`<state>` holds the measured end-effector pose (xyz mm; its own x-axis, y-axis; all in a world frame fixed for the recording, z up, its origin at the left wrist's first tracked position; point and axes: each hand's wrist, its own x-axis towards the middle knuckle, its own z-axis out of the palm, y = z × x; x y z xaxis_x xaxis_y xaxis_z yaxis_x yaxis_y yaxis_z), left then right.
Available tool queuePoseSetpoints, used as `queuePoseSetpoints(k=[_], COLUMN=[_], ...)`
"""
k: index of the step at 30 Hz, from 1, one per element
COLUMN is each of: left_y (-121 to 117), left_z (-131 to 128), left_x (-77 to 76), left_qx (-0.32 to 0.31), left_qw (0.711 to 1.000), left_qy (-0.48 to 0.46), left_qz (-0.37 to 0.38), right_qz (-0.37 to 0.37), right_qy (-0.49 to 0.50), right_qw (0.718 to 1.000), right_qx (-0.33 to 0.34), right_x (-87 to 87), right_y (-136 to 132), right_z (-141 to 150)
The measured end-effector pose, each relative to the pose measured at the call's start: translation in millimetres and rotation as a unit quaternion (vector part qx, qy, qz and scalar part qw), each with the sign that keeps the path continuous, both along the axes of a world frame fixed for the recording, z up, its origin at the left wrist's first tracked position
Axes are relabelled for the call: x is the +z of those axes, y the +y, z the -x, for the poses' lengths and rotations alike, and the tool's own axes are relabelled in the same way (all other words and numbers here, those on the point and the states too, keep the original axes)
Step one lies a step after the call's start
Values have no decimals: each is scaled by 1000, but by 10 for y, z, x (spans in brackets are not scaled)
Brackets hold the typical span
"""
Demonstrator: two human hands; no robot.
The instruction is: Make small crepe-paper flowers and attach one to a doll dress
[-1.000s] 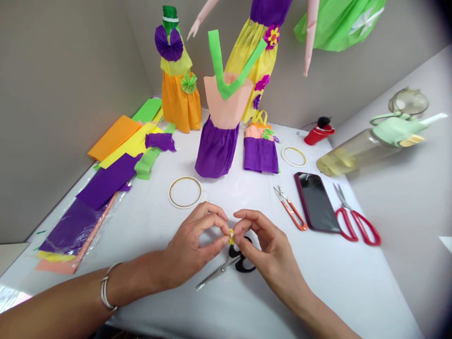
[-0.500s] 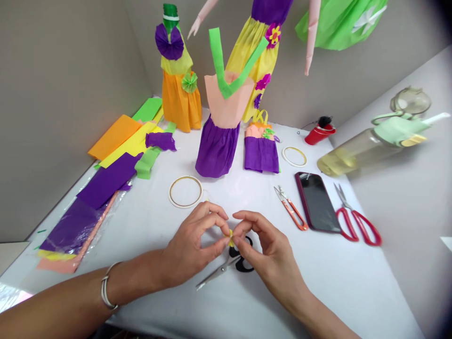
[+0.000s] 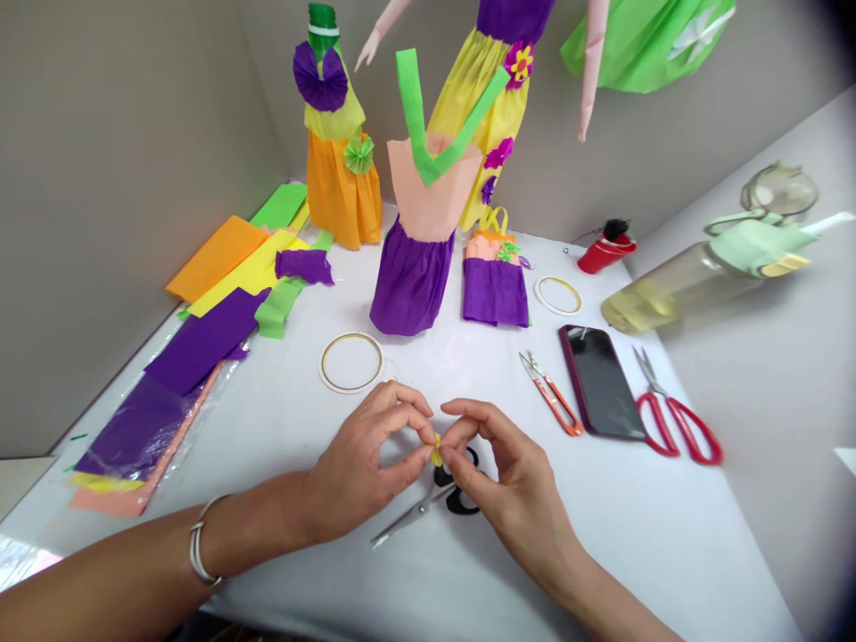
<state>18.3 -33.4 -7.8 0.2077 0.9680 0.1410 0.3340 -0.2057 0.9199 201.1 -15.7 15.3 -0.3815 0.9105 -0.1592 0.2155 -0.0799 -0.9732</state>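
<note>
My left hand (image 3: 358, 455) and my right hand (image 3: 501, 468) meet near the middle of the white table, their fingertips pinching a small piece of yellow crepe paper (image 3: 437, 450) between them. Its folds are mostly hidden by my fingers. Black-handled scissors (image 3: 458, 492) lie shut under my right hand, with their steel blades (image 3: 415, 515) pointing down and left. A silver bangle (image 3: 198, 553) circles my left wrist.
Crepe paper sheets (image 3: 207, 339) lie at the left. Paper-dressed bottles (image 3: 411, 267) and a paper bag (image 3: 493, 285) stand ahead. To the right are thread snips (image 3: 549, 397), a phone (image 3: 600, 383), red-handled scissors (image 3: 679, 423) and a plastic bottle (image 3: 688, 285). A gold-rimmed ring (image 3: 351, 363) lies nearby.
The view has drifted very slightly. Both hands still pinch the yellow paper, with only small shifts of the fingers.
</note>
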Motion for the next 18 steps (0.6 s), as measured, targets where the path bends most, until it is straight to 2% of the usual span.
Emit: queuePoseSetpoints(k=[18], left_y=[2], left_z=[17], left_x=[-20], left_qx=[-10], left_qw=[999], left_qy=[-17], left_qz=[38], right_qz=[8], right_qy=[-6], right_qw=[1000], right_qx=[2], right_x=[8], right_y=[-5], right_z=[5])
